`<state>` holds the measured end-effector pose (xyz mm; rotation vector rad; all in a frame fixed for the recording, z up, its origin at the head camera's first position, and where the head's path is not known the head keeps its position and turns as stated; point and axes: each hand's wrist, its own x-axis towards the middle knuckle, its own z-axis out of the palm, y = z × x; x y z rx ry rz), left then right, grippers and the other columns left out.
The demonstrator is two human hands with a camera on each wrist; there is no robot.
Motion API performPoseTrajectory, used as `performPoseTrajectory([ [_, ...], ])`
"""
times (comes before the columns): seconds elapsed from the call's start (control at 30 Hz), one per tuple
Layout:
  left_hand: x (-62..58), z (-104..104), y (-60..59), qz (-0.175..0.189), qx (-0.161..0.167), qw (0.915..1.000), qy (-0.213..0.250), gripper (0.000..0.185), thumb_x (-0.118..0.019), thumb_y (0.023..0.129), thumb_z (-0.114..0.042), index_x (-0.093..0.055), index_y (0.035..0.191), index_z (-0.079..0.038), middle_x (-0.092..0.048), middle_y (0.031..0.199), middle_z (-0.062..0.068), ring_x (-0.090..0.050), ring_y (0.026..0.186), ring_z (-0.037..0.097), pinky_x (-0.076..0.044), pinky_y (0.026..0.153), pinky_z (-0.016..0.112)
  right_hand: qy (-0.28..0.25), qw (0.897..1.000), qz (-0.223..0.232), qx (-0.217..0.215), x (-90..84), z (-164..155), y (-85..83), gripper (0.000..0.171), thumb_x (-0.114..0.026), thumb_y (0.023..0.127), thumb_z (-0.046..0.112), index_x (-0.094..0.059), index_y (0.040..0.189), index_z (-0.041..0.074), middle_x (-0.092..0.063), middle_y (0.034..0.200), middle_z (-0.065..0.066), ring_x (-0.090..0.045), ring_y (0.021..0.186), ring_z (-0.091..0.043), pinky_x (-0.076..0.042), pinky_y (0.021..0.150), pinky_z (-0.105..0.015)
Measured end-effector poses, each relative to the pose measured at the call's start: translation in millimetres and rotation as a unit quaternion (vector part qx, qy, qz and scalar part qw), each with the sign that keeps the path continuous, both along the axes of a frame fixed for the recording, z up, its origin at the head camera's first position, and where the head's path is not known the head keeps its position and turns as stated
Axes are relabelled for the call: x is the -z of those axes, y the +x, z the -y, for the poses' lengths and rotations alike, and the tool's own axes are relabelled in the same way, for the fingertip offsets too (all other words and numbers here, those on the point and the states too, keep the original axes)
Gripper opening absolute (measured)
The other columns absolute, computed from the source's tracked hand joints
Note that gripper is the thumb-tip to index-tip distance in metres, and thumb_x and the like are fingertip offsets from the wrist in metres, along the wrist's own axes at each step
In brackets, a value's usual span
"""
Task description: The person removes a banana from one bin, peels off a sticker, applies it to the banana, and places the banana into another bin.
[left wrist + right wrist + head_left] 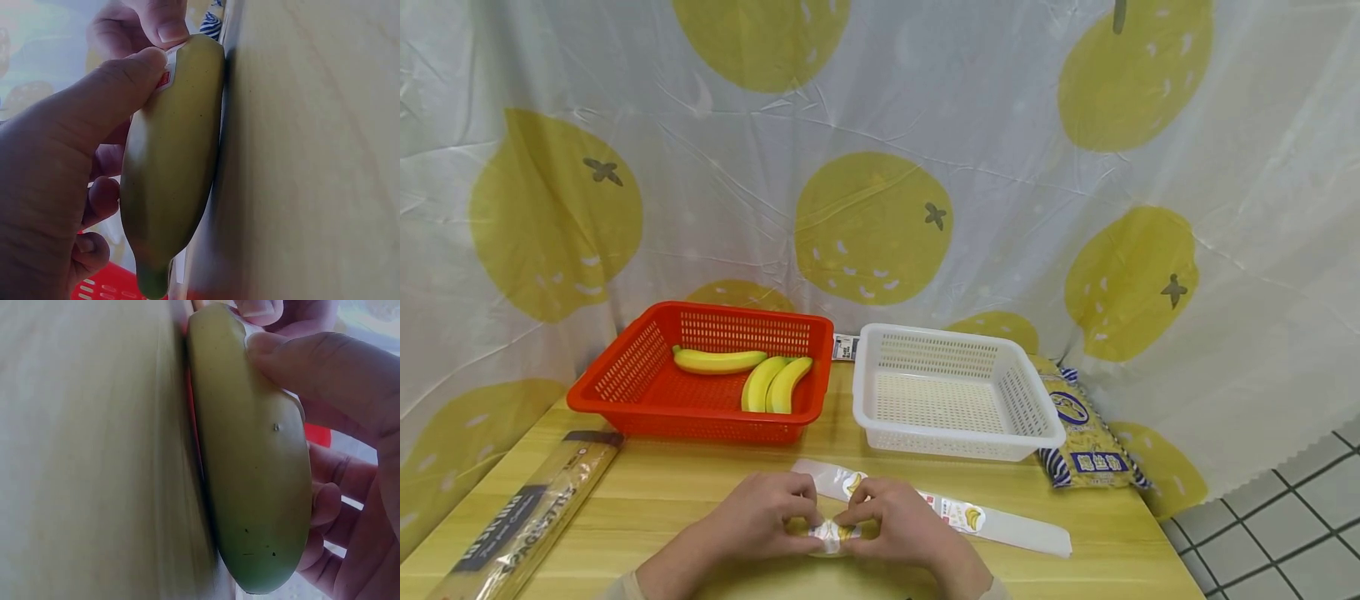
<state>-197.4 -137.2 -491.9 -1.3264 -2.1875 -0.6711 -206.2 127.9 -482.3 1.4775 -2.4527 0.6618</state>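
Both hands hold one banana [175,150] low at the front of the table, most of it hidden by the hands in the head view. A white label [832,536] with a printed picture lies on its near side. My left hand [767,517] grips one end part, its thumb on the label's edge. From the other side my right hand [898,525] grips the banana, and its thumb [275,350] also presses at the label. Fingers of both hands curl behind the fruit. Just beyond the hands a pale strip of banana labels [1018,531] lies on the table.
A red basket [700,427] with three bananas [718,361] stands at the back left. Right of it is a white basket [955,446]. A spaghetti packet [535,508] lies at the left edge, a yellow noodle bag [1086,433] at the right. A fruit-print curtain [1000,208] hangs behind.
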Motion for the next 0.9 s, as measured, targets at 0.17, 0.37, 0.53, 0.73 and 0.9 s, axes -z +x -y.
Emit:
performPoseTrajectory([
  [0.17,2.2,-2,-1.0,0.035,-0.008,0.9991,0.025,0.014,-0.086,0.083,-0.035,-0.072,0.084,-0.033,-0.057,0.085,-0.021,-0.042,0.067,-0.011,-0.029,0.061,0.002,-0.007,1.000,0.018,0.000,-0.4,-2,1.1,0.028,-0.089,0.078,0.028,-0.082,0.105,0.023,-0.067,0.094,0.015,-0.052,0.082,0.008,-0.037,0.077,-0.002],
  [0.37,4.4,-9,-4.7,0.140,-0.056,0.9787,0.140,0.013,-0.077,0.092,-0.013,-0.077,0.100,-0.023,-0.066,0.092,-0.019,-0.050,0.064,-0.006,-0.043,0.057,0.011,-0.007,0.999,0.046,-0.003,-0.2,-5,1.9,0.026,-0.089,0.078,0.027,-0.080,0.102,0.022,-0.069,0.099,0.015,-0.060,0.093,0.006,-0.043,0.085,-0.006],
  [0.53,-2.6,-21,-12.6,0.288,-0.061,0.9336,0.205,0.029,-0.073,0.096,-0.013,-0.071,0.124,-0.020,-0.073,0.102,-0.002,-0.056,0.063,0.002,-0.050,0.053,0.023,0.013,1.000,0.020,0.003,-2.1,-10,7.6,0.026,-0.088,0.079,0.029,-0.081,0.103,0.025,-0.070,0.100,0.017,-0.061,0.095,0.004,-0.043,0.086,-0.008],
  [0.73,-19.1,-40,-29.5,0.417,-0.055,0.8779,0.229,0.040,-0.069,0.099,-0.016,-0.062,0.139,-0.017,-0.068,0.122,0.018,-0.062,0.063,0.014,-0.056,0.059,0.029,0.031,0.999,-0.022,0.030,-2.7,-25,19.1,0.022,-0.084,0.083,0.034,-0.080,0.104,0.030,-0.068,0.103,0.022,-0.060,0.099,0.004,-0.045,0.090,-0.014],
  [0.9,-24.0,-57,-45.0,0.474,-0.085,0.8292,0.285,0.041,-0.069,0.099,-0.015,-0.061,0.140,-0.013,-0.065,0.128,0.019,-0.063,0.069,0.018,-0.056,0.063,0.030,0.018,0.999,-0.035,0.022,-1.1,-38,22.4,0.019,-0.082,0.086,0.037,-0.078,0.104,0.031,-0.070,0.108,0.024,-0.061,0.102,0.006,-0.046,0.092,-0.017],
])
